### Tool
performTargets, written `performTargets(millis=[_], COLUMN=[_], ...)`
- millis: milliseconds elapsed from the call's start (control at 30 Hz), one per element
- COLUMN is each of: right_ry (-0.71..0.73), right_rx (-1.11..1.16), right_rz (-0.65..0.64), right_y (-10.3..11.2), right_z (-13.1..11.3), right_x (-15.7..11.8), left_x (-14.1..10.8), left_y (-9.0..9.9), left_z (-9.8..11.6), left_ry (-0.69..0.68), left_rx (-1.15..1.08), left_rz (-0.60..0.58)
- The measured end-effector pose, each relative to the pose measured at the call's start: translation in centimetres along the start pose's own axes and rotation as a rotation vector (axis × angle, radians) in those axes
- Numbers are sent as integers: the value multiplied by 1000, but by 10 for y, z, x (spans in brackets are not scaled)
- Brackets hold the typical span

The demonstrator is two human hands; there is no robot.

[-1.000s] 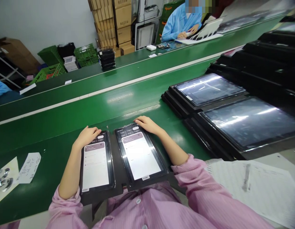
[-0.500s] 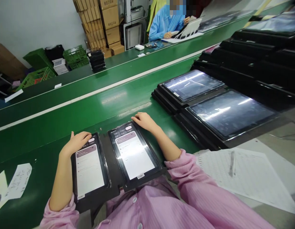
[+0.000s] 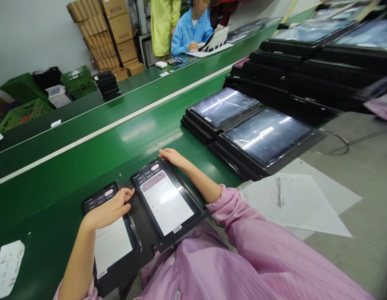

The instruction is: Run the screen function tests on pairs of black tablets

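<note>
Two lit tablets are lying side by side in a black tray at the lower centre of the frame. The left tablet (image 3: 113, 246) is sitting partly under the left hand (image 3: 110, 208), which is covering its upper part, with the fingertips reaching past its right edge over the tray's dark middle strip. This hand is holding nothing; its fingers are loosely stretched and the thumb is standing apart. Whether it is touching the glass, I cannot tell.

The right tablet (image 3: 168, 204) is lying below and to the left of the right hand (image 3: 173, 157), which is curling its fingers at the top right corner. I cannot tell whether they are gripping the edge or only resting there. Both screens are showing a white panel, and the right one is also showing a mauve banner.

The black tray (image 3: 143, 233) is holding both tablets, one in each half. Right of centre, another black tray (image 3: 196, 125) is carrying two dark-screened tablets, the farther one (image 3: 224, 106) and the nearer one (image 3: 268, 135). Stacked black trays (image 3: 274, 71) are filling the upper right, with more tablets lying on top. At the upper left, a low green crate (image 3: 8, 121) is holding something red.
</note>
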State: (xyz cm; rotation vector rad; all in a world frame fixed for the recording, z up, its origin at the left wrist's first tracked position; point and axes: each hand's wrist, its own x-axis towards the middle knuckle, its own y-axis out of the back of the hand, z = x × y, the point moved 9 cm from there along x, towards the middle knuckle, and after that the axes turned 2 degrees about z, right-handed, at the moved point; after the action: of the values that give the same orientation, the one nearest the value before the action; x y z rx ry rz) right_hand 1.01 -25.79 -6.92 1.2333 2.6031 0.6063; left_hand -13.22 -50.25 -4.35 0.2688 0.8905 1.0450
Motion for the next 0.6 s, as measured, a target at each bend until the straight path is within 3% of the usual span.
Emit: performTargets(millis=[200, 267, 333, 400, 500, 600], right_ry=[-15, -27, 3, 70, 124, 66], right_rx=[176, 167, 120, 73, 43, -3], right_rz=[-47, -15, 66, 119, 66, 40], right_y=[-10, -9, -5, -3, -16, -25], right_z=[13, 18, 19, 15, 12, 20], right_x=[7, 7, 7, 6, 5, 5], left_x=[1, 3, 0, -6, -11, -16], left_y=[5, 24, 54, 78, 87, 84], left_z=[-5, -7, -15, -36, -82, -97], left_ry=[-36, -43, -23, 75, 278, 305], left_rx=[32, 144, 282, 348, 265, 196], left_rz=[46, 201, 435, 564, 466, 388])
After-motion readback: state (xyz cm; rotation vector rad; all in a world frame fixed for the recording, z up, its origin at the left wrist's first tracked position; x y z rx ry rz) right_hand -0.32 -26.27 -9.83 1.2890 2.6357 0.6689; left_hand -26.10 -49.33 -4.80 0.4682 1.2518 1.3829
